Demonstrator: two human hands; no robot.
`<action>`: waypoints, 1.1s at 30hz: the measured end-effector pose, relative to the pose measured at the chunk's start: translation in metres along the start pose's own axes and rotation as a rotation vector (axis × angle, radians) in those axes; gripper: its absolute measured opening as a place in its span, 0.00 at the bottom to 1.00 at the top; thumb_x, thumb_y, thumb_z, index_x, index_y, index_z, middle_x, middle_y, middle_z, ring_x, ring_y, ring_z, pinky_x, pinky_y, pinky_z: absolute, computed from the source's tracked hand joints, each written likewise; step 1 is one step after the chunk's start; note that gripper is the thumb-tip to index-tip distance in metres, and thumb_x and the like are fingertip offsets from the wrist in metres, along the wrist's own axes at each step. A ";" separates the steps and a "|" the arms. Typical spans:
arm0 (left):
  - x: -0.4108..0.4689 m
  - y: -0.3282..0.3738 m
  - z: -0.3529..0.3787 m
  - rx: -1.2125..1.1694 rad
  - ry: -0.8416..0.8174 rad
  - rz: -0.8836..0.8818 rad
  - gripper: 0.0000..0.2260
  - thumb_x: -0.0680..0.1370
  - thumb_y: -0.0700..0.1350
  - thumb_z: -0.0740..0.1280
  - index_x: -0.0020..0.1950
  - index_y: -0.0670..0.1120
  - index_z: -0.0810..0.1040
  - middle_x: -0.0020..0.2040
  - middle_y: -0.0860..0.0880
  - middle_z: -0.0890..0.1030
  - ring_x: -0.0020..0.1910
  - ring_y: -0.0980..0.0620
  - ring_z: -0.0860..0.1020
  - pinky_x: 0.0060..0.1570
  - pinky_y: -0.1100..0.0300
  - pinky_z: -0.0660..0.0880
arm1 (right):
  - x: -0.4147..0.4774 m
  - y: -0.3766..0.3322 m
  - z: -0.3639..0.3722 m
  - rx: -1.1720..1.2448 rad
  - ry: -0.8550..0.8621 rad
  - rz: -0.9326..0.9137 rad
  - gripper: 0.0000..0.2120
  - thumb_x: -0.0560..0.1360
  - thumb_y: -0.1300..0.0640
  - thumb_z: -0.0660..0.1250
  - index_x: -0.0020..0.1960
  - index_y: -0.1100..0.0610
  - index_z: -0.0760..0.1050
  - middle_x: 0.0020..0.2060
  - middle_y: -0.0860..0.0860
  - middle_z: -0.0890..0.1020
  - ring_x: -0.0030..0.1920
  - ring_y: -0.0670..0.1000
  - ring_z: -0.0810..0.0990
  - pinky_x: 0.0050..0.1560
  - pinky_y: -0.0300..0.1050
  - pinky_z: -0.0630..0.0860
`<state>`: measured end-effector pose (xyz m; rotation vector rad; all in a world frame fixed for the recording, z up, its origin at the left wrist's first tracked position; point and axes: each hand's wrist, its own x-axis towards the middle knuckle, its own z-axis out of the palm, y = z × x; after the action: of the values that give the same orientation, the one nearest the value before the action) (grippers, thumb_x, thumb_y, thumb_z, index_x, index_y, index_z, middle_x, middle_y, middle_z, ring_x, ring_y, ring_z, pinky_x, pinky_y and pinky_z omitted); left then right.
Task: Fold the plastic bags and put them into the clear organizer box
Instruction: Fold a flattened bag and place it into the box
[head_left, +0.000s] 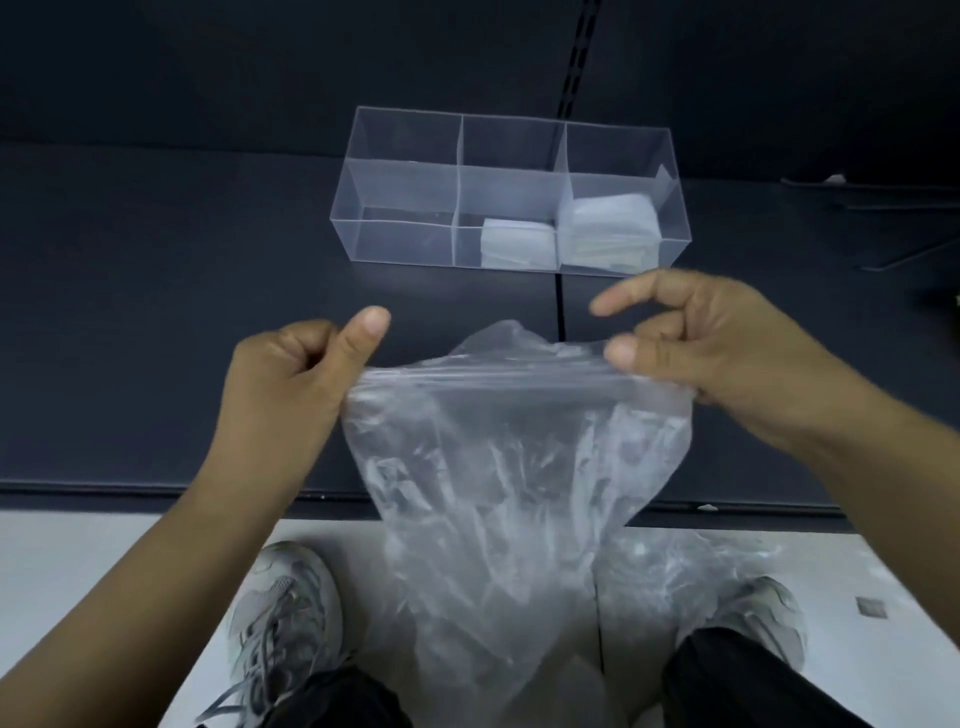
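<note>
Right now you are holding a clear, crinkled thin-film plastic bag (509, 467) up by its top edge, stretched between both hands. The top edge is sitting over the dark matte table (156, 312), and the body is hanging limp toward six o'clock, past the table's near edge.

Your left hand (291, 374) is gripping the bag's nine o'clock corner with curled fingers, thumb sticking up. Your right hand (717, 343) is pinching the three o'clock corner between thumb and curled fingers, index finger pointing free.

At twelve o'clock the clear six-compartment plastic organizer box (395, 244) is standing on the table. Folded bags (514, 241) are lying in its near-middle and near-right cells.

Handling, as a judgement: the film is looking very light, soft and slippery, likely trapping air and springing out of creases. The stiffer top band at both corners is offering the surest hold.
</note>
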<state>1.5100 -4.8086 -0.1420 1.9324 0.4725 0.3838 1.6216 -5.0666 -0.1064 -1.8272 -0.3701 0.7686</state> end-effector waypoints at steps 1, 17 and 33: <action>0.000 -0.001 -0.003 0.005 0.019 -0.020 0.26 0.72 0.61 0.65 0.27 0.48 0.56 0.23 0.56 0.56 0.23 0.58 0.57 0.23 0.71 0.57 | -0.001 -0.001 -0.007 -0.089 -0.102 0.075 0.16 0.62 0.46 0.75 0.48 0.50 0.82 0.28 0.57 0.74 0.29 0.47 0.70 0.28 0.32 0.67; 0.002 -0.018 -0.017 0.167 -0.487 -0.323 0.26 0.64 0.68 0.65 0.33 0.43 0.81 0.32 0.50 0.81 0.33 0.56 0.78 0.41 0.63 0.69 | 0.016 0.001 0.014 -0.030 0.376 -0.055 0.13 0.75 0.53 0.69 0.45 0.64 0.77 0.41 0.74 0.76 0.36 0.58 0.73 0.36 0.63 0.73; 0.049 -0.059 0.009 -0.078 -0.099 -0.403 0.08 0.75 0.48 0.71 0.40 0.45 0.81 0.35 0.49 0.81 0.35 0.53 0.76 0.40 0.60 0.73 | 0.037 0.045 -0.024 -0.251 -0.060 0.225 0.10 0.71 0.51 0.73 0.48 0.56 0.80 0.28 0.48 0.79 0.29 0.45 0.75 0.32 0.39 0.72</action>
<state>1.5480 -4.7706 -0.1973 1.7194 0.7524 0.0447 1.6604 -5.0798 -0.1549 -2.1100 -0.3134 0.9686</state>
